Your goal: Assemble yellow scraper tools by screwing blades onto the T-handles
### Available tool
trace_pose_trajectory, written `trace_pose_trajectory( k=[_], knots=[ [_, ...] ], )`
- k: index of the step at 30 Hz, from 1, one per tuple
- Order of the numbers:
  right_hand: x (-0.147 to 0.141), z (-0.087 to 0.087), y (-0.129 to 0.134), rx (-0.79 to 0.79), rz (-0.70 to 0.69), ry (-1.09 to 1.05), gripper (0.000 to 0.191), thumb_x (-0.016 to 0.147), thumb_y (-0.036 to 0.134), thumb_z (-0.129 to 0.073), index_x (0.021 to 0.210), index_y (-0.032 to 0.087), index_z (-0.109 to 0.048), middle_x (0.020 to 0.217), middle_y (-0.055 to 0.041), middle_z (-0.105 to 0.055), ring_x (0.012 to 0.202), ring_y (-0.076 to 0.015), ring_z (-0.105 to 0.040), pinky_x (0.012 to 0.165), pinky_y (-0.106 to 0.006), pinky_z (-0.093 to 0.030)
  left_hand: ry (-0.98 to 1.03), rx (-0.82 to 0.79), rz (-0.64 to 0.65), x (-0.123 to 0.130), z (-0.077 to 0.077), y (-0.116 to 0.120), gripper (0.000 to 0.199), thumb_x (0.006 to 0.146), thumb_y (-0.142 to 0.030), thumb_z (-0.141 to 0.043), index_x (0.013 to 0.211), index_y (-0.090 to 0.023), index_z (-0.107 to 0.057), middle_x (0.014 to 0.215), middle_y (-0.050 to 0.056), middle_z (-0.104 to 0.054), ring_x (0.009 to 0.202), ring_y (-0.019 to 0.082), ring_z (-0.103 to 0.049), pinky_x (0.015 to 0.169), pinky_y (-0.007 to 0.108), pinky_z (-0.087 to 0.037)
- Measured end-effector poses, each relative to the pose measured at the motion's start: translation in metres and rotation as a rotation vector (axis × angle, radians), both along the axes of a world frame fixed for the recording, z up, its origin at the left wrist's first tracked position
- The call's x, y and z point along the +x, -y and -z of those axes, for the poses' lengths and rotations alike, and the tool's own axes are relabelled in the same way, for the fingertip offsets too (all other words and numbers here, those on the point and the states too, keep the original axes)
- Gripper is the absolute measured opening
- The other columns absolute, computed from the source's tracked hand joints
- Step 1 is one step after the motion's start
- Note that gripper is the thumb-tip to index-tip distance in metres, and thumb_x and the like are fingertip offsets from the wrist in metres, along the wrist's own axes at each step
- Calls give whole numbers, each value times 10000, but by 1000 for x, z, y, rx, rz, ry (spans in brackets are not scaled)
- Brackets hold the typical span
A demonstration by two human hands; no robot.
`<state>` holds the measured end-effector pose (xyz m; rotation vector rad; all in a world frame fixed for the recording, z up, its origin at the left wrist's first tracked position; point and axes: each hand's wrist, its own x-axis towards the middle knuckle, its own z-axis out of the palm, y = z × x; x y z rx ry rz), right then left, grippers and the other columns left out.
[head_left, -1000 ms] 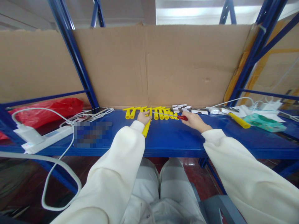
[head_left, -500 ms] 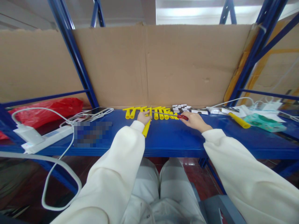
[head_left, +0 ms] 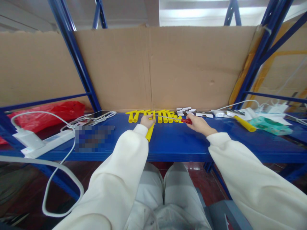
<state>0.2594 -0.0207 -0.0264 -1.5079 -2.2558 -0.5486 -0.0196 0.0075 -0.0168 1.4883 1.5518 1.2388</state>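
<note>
Screwdriver (head_left: 187, 121) sits in the grip of our right hand (head_left: 200, 124), fingers closed around its red handle. Its thin shaft runs left to the yellow T-shaped piece (head_left: 150, 134) that our left hand (head_left: 146, 121) has clasped, the tube end slanting toward us over the blue surface (head_left: 178, 142); we cannot tell whether the tip touches it. On both sides of our left hand lies a row of similar yellow pieces (head_left: 160, 118), 2 of them plain to see at its left end. Just behind our right hand is a pile of small black-and-white parts (head_left: 185, 110). Farther right, 1 more yellow piece (head_left: 245, 124) lies beside a green packet (head_left: 271, 125). Well to the left are a white power strip (head_left: 51, 142) and a red bag (head_left: 51, 114). Cardboard (head_left: 120, 64) stands behind everything.
</note>
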Motion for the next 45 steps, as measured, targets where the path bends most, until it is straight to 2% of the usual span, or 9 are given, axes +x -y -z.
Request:
trace_pose_trajectory(
  k=[5,9,13,18,24,31,37,41,45],
  knots=[
    [0,0,1,37,-31,12,154,911,307,-529,948,208,-641,953,-93,-735,822,-231,-661,637,-281,-395,14,15,-7,0,0,0,483,734,-3,-669,1211,-75,-646,696,87,-723,656,208,-730,699,354,-610],
    [1,1,-1,56,-9,-25,227,936,345,-517,1050,216,-665,1063,-95,-740,911,-241,-670,663,-287,-418,-7,20,-10,1,-3,3,483,741,-6,-658,1220,-71,-644,748,110,-743,676,210,-735,703,347,-611],
    [1,1,-3,14,1,-55,241,939,326,-516,1093,200,-652,1091,-114,-736,924,-251,-683,712,-299,-452,3,3,-14,1,-4,4,505,731,-1,-668,1230,-77,-646,700,85,-737,665,212,-735,697,332,-609],
    [2,3,-5,3,-15,-84,277,892,330,-581,1137,202,-595,1003,-111,-744,862,-262,-695,707,-308,-473,3,-3,-22,0,-3,3,495,746,-9,-665,1235,-80,-642,652,69,-718,645,206,-730,689,335,-608],
    [5,6,-8,-39,-10,-92,208,879,268,-568,1076,202,-566,862,-85,-732,726,-231,-675,632,-279,-439,-19,2,-13,-1,-1,1,486,772,-20,-645,1255,-75,-623,661,75,-717,648,204,-728,697,349,-611],
    [3,4,-7,-48,-97,-97,179,917,316,-536,979,187,-644,913,-108,-739,791,-235,-681,679,-289,-453,-7,19,-29,-2,2,-3,471,748,-15,-656,1215,-80,-645,717,88,-728,683,214,-737,686,330,-607],
    [4,5,-10,-39,-102,-110,239,940,332,-505,1051,190,-661,1007,-118,-743,860,-243,-687,712,-300,-467,3,24,-37,-2,2,-4,480,717,-13,-682,1188,-107,-654,810,85,-751,709,206,-744,691,308,-603],
    [6,8,-15,-45,-102,-133,251,882,348,-597,1079,196,-616,950,-101,-737,817,-243,-681,703,-303,-474,17,9,-38,-1,1,-1,456,739,-23,-668,1189,-94,-657,750,82,-737,697,224,-742,646,306,-603],
    [7,9,-15,-66,-58,-155,227,842,276,-630,1046,196,-570,893,-90,-724,733,-226,-664,646,-284,-450,8,12,-37,-1,1,0,447,771,-26,-641,1214,-83,-645,727,89,-728,695,229,-741,643,319,-603]
  ],
)
